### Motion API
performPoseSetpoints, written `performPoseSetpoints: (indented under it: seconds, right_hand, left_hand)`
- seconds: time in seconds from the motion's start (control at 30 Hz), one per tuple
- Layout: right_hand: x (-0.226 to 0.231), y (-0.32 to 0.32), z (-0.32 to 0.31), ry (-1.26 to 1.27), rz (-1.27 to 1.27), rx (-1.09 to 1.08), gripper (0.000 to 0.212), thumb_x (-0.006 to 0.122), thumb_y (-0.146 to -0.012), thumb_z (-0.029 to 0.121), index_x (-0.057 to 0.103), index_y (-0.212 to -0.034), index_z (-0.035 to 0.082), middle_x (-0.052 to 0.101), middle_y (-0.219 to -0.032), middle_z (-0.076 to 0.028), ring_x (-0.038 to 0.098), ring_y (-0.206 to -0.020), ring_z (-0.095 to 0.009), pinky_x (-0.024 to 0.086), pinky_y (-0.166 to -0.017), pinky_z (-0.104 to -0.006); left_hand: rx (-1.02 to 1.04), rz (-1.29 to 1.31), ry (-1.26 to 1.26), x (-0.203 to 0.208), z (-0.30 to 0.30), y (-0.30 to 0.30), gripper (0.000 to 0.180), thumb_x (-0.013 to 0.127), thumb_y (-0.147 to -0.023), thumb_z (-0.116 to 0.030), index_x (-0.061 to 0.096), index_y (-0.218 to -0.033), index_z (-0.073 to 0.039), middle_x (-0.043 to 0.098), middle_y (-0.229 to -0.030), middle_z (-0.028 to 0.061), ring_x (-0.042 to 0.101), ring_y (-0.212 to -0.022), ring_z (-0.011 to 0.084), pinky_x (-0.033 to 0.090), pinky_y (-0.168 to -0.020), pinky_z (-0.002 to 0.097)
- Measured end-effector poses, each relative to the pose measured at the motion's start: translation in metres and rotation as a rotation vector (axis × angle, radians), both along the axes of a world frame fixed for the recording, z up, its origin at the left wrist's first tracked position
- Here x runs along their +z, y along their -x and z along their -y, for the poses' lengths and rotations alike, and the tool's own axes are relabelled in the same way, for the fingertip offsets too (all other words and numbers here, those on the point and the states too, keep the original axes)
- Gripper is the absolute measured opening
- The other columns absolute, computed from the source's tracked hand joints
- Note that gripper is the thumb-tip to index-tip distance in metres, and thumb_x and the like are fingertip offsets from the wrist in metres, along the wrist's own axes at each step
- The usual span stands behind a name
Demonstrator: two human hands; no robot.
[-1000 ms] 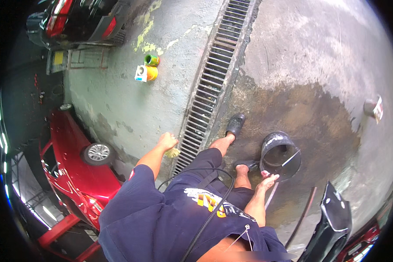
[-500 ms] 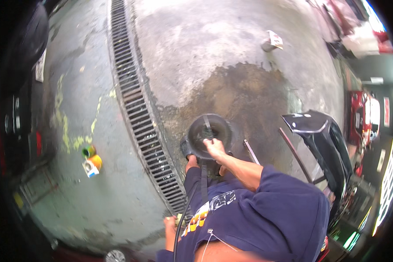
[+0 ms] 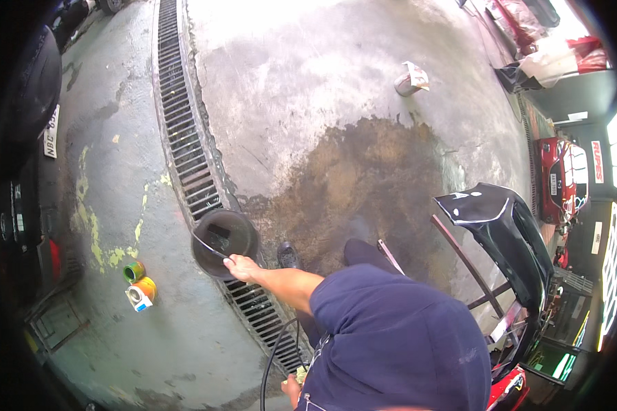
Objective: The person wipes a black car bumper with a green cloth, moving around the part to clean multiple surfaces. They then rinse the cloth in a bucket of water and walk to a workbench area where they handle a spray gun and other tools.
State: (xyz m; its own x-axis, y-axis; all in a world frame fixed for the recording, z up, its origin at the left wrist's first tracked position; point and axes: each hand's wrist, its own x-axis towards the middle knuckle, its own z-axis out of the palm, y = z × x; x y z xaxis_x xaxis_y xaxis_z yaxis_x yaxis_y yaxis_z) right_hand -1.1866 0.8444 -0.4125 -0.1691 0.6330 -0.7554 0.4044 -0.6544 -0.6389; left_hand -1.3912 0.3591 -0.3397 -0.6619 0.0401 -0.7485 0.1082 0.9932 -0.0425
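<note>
A dark round bucket (image 3: 248, 229) is over the floor drain grate (image 3: 185, 147), left of my feet. My right hand (image 3: 241, 267) is closed around its thin wire handle (image 3: 209, 246) at the near rim. Dark liquid seems to lie inside the bucket, with a pale reflection across it. Low in the view, my left hand (image 3: 291, 388) is closed on a pale yellow crumpled piece (image 3: 301, 375), perhaps a sponge or cloth; its kind is unclear. A black hose or cable (image 3: 267, 363) loops beside that hand.
A black car bumper (image 3: 493, 219) rests on a metal stand (image 3: 466, 257) at the right. Two cans, one green (image 3: 134, 272) and one orange (image 3: 144, 288), stand left of the grate. Farther off is a paper-topped can (image 3: 410, 81). A wet brown patch (image 3: 363, 164) spreads ahead.
The bucket has moved from between my feet leftward over the grate. My right hand has gone from inside the bucket to its handle. My body has leaned left.
</note>
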Motion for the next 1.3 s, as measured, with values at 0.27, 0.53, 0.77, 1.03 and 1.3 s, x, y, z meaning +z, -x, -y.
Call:
performPoseSetpoints:
  seconds: [0.27, 0.53, 0.77, 1.03, 1.3]
  right_hand:
    - [-0.025, -0.014, -0.046, 0.090, -0.145, 0.115, 0.048, 0.051, -0.098, 0.029, 0.058, -0.141, 0.009, 0.047, -0.153, -0.026, 0.051, -0.138, -0.046, 0.044, -0.113, -0.0541]
    - [0.029, -0.372, -0.079, 0.189, 0.267, 0.283, 0.049, 0.066, -0.090, 0.025, 0.067, -0.137, 0.014, 0.055, -0.146, -0.020, 0.059, -0.133, -0.043, 0.050, -0.110, -0.0551]
    - [0.118, -0.726, -0.132, 0.095, 0.683, -0.387, 0.037, 0.059, -0.092, 0.023, 0.072, -0.124, 0.011, 0.066, -0.134, -0.021, 0.065, -0.124, -0.042, 0.053, -0.105, -0.0500]
    - [0.129, -0.894, -0.222, -0.231, 0.519, -0.667, 0.037, 0.056, -0.093, 0.025, 0.072, -0.122, 0.009, 0.073, -0.122, -0.023, 0.067, -0.120, -0.040, 0.053, -0.103, -0.0480]
    - [0.122, -1.034, -0.240, 0.247, 0.559, -0.759, 0.039, 0.065, -0.083, 0.023, 0.076, -0.119, 0.013, 0.073, -0.123, -0.022, 0.069, -0.119, -0.038, 0.054, -0.101, -0.0460]
  left_hand:
    - [-0.233, -0.001, 0.132, 0.051, -0.067, -0.028, 0.062, 0.073, -0.074, -0.034, 0.061, -0.111, 0.015, 0.066, -0.110, 0.0346, 0.066, -0.098, 0.0444, 0.052, -0.089, 0.0516]
    - [-0.770, 0.032, 0.034, 0.069, -0.318, -0.133, 0.070, 0.071, -0.080, -0.045, 0.061, -0.117, 0.014, 0.062, -0.117, 0.0387, 0.062, -0.108, 0.0474, 0.049, -0.095, 0.0528]
    - [-1.261, -0.005, -0.190, 0.090, -0.592, -0.275, 0.078, 0.069, -0.086, -0.056, 0.061, -0.121, 0.013, 0.058, -0.123, 0.0424, 0.059, -0.117, 0.0500, 0.045, -0.100, 0.0538]
    - [-1.245, 0.191, -0.319, 0.077, -0.844, -0.480, 0.071, 0.063, -0.089, -0.055, 0.063, -0.122, 0.008, 0.061, -0.118, 0.0382, 0.062, -0.113, 0.0484, 0.049, -0.095, 0.0510]
    - [-1.390, 0.285, -0.078, 0.022, -1.081, -0.671, 0.061, 0.074, -0.080, -0.039, 0.065, -0.120, 0.007, 0.068, -0.108, 0.0331, 0.070, -0.105, 0.0424, 0.056, -0.087, 0.0482]
